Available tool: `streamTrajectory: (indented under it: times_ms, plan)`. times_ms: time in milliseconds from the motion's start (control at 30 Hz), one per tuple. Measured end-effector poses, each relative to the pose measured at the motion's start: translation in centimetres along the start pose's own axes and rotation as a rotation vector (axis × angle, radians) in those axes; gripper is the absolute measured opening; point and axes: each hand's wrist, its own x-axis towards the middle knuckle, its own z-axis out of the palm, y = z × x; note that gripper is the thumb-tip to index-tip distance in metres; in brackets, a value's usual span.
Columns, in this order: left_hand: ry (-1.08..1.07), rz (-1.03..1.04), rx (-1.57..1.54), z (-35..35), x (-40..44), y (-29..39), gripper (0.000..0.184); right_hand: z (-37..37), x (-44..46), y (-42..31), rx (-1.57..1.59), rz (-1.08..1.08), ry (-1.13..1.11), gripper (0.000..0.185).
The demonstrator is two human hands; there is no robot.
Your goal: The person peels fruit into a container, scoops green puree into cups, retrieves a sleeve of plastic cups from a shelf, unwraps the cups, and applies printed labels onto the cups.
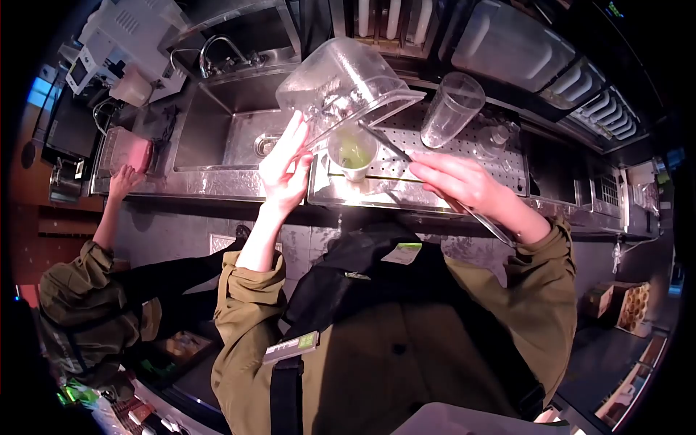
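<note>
A clear plastic container is tipped on its side, its mouth leaning over a cup with pale green contents. My left hand grips the container near its rim, with the fingers stretched along its wall. In my right hand is a long metal utensil. One end of it reaches the container's mouth above the cup, and its handle sticks out below my palm toward the wrist. Whether that upper end is a spoon or a spatula, I cannot tell. The cup stands at the front of the metal counter.
A tall clear pitcher stands on the perforated drain tray, with a small clear vessel farther right. The sink and tap lie left. A co-worker's hand touches a pink item at far left.
</note>
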Motion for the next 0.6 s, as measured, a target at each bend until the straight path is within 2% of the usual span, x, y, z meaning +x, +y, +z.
streamTrajectory:
  times_ms: [133,200,267,367,467,533,567,600]
  plan:
    - [-0.005,0.04,0.008,0.4,0.8,0.1,0.034,1.9,0.6,0.8,-0.084,0.022,0.012,0.032]
    - [0.026,-0.039,-0.007,0.4,0.7,-0.3,0.035,2.2,0.8,1.0,-0.044,0.041,0.007,0.032]
    - [0.081,-0.101,-0.031,0.6,0.9,-0.8,0.037,0.4,1.0,0.9,0.174,0.082,0.043,0.023]
    - [0.134,-0.253,-0.191,0.6,1.2,-1.2,0.041,-2.5,1.2,0.5,0.342,0.219,0.011,0.022]
    - [0.168,-0.442,-0.275,0.2,2.0,0.3,0.045,-1.5,2.2,1.5,0.597,0.373,0.231,0.019]
    - [0.238,-0.583,-0.304,-0.1,2.5,0.6,0.044,0.1,5.1,1.8,0.873,0.679,0.348,0.021]
    - [0.354,-0.582,-0.204,-0.2,2.7,-0.2,0.037,1.4,6.4,3.0,0.925,0.737,0.37,0.023]
    - [0.358,-0.756,-0.363,-0.9,2.8,-0.5,0.039,2.6,7.1,4.6,0.978,0.793,0.389,0.026]
